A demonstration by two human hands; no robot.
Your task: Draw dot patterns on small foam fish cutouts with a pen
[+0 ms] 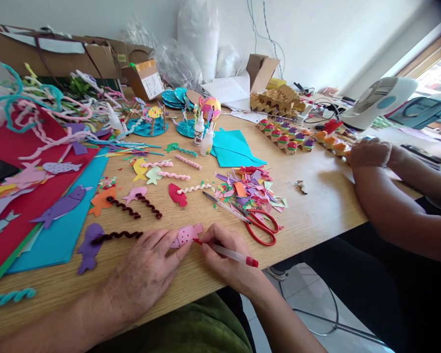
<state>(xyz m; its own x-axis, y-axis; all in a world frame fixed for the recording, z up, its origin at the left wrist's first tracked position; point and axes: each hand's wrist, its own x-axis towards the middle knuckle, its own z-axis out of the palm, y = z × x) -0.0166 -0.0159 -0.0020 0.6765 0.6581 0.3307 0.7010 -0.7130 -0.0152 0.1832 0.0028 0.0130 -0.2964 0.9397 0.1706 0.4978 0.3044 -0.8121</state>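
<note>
My left hand rests on the wooden table and holds a pink paper fish down, fingertips and thumb on its near end. Red dots cover the fish's body. In my right hand is a red pen with a clear barrel, its tip at the fish's tail end. Left of my left hand lies a purple paper fish with a dark brown twisted pipe cleaner on it. Red-handled scissors and another pen, dark-tipped, lie just beyond my right hand.
Paper scraps are heaped behind the scissors. More paper fish, glue bottles and turquoise paper lie farther back. Coloured sheets cover the left side. Another person's forearm leans on the table at right, near painted egg-carton pieces.
</note>
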